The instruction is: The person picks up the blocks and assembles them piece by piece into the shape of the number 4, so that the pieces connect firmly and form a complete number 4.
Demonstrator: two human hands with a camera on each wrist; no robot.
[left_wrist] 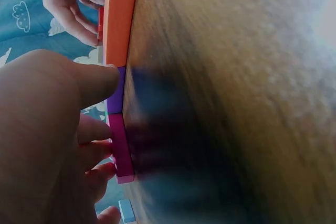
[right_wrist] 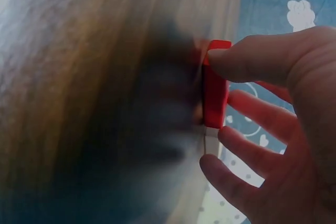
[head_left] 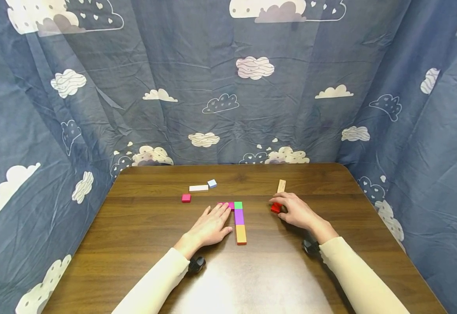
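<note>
The head view shows nine blocks [head_left: 198, 188] on the desk [head_left: 146, 244], a green block [head_left: 238, 205], purple block [head_left: 238, 216] and orange block [head_left: 241, 234] touching in a row, with a magenta block [head_left: 231, 206] beside the green end. In the left wrist view, the left hand [left_wrist: 47, 129] rests relaxed fingertips against the magenta block. In the right wrist view, the right hand [right_wrist: 315, 111] pinches one red block [right_wrist: 215, 98] with its thumb and fingers.
</note>
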